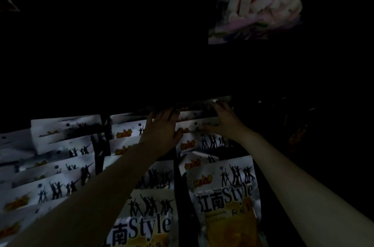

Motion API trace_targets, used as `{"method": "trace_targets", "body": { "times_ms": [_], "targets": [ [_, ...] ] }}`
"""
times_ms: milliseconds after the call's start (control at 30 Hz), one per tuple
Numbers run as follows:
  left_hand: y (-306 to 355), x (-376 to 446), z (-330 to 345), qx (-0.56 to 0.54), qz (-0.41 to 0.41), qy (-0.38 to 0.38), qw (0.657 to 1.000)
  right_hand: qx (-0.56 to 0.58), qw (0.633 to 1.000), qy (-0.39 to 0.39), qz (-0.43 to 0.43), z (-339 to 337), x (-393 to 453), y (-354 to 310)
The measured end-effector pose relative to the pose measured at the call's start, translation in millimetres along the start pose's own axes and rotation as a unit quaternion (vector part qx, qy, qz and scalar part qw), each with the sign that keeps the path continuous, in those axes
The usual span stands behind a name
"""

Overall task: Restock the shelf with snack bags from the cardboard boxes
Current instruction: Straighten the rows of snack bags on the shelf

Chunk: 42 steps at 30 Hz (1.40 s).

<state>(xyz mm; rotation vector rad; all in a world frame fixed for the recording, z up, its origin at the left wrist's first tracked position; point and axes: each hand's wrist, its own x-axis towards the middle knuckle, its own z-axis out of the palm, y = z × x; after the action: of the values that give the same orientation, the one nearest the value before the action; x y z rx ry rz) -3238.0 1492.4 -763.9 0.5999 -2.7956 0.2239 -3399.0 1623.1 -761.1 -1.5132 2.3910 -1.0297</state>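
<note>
The scene is very dark. White snack bags printed with black dancing figures and "Style" stand in rows on the shelf; the front right bag [222, 192] and the front middle bag [149, 220] are nearest me. Both arms reach deep between the rows. My left hand [162, 127] lies flat with fingers spread on the back bags of the middle row. My right hand [224, 119] has its fingers on the top edge of a back bag in the right row [194, 125]. Whether either hand pinches a bag is unclear in the dark.
More white bags fill the left row [56, 165]. A bag of pink and white marshmallows [259, 1] hangs above at the upper right. Dark dividers [178, 186] separate the rows. The shelf's back and the right side are lost in darkness.
</note>
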Motion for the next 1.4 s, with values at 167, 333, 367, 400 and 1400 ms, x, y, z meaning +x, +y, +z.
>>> {"method": "trace_targets", "body": {
  "times_ms": [167,333,367,400,1400],
  "targets": [
    [21,42,0,0.0,-0.016,-0.017,1.0,0.039,0.998,0.049,0.006,-3,21,27],
    [22,61,23,0.035,-0.03,-0.007,0.999,0.061,0.994,0.079,0.048,-4,51,47],
    [20,63,26,0.041,-0.034,0.016,0.998,0.04,0.994,0.082,0.056,-5,53,51],
    [19,62,27,0.043,-0.034,0.017,0.998,0.02,0.994,0.084,0.062,-4,54,55],
    [7,40,24,0.024,-0.045,-0.007,0.999,0.269,0.927,0.192,0.174,24,66,42]
  ]
}}
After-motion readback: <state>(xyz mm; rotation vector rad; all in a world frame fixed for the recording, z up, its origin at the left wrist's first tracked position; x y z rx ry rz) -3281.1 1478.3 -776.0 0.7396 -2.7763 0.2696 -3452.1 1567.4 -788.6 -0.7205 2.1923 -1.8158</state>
